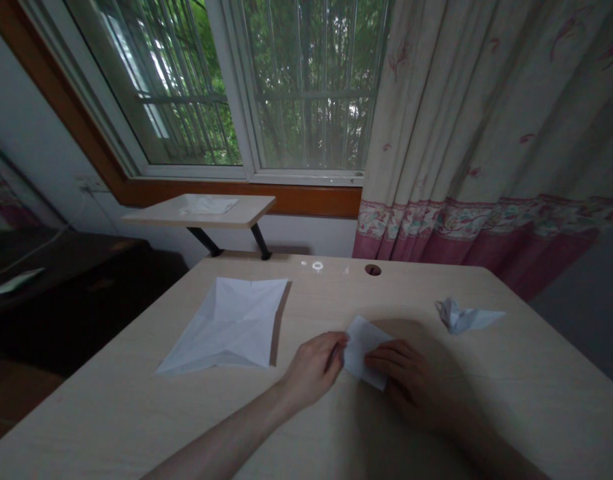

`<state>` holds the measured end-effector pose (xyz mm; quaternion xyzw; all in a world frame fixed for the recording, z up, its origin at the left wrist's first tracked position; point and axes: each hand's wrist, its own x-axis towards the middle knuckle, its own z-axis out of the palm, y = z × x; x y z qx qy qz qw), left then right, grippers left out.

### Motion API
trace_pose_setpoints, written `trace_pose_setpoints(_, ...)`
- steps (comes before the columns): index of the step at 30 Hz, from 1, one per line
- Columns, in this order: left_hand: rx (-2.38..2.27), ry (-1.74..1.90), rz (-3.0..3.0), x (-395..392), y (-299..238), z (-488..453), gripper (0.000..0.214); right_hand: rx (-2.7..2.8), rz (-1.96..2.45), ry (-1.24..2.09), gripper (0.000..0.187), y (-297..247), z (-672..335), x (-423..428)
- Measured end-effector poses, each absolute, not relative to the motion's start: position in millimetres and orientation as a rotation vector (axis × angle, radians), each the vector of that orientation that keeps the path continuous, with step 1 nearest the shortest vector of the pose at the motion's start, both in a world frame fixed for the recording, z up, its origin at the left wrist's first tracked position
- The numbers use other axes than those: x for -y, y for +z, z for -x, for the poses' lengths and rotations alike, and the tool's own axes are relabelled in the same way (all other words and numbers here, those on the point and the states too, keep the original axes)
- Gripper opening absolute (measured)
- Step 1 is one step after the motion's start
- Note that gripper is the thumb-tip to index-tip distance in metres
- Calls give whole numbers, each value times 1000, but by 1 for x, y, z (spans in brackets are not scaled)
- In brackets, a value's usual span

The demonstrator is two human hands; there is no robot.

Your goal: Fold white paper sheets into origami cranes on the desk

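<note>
A small folded square of white paper lies on the desk in front of me. My left hand pinches its left edge between thumb and fingers. My right hand rests over its right side, the fingers together on top and the thumb underneath or hidden. To the left lies a larger creased white sheet, its corners lifting a little. On the right sits a folded paper figure with a long pointed end, like an origami crane.
The pale wooden desk has a round cable hole near its back edge. A raised shelf on black legs holds crumpled white paper. Behind are a barred window and a flowered curtain.
</note>
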<state>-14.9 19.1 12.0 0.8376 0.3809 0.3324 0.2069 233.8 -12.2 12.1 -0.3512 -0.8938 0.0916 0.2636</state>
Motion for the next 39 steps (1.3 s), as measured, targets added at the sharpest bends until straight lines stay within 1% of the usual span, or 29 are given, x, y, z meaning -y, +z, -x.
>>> trace_pose_setpoints(3, -1076, 903, -2372, -20, 12, 15, 24, 2392, 930, 317, 53, 13, -238, 12)
trace_pose_setpoints(6, -1058, 898, -2440, -20, 11, 16, 25, 2281, 1077, 272, 44, 3, -240, 6)
trace_pose_setpoints(9, -1073, 878, -2520, -20, 10, 17, 25, 2255, 1198, 158, 46, -8, -240, -1)
trace_pose_setpoints(13, -1112, 818, -2621, -18, 11, 14, 23, 2398, 1196, 47, 49, -16, -240, -6)
trace_pose_setpoints(21, -1041, 749, -2763, -12, 17, 10, 22, 2444, 1215, 57, 50, -11, -239, 0)
trace_pose_setpoints(24, -1010, 686, -2759, -11, 17, 10, 33, 2487, 1156, 96, 51, -6, -242, 1)
trace_pose_setpoints(28, -996, 671, -2739, -12, 11, 11, 63, 2488, 1061, 180, 53, 2, -247, 2)
trace_pose_setpoints(32, -991, 693, -2692, -13, 5, 12, 78, 2474, 1010, 217, 45, 8, -247, 3)
trace_pose_setpoints(35, -1014, 686, -2685, -13, 7, 12, 82, 2453, 980, 163, 40, 11, -245, 5)
trace_pose_setpoints(39, -1046, 669, -2692, -12, 17, 11, 74, 2432, 923, 106, 38, 10, -244, 7)
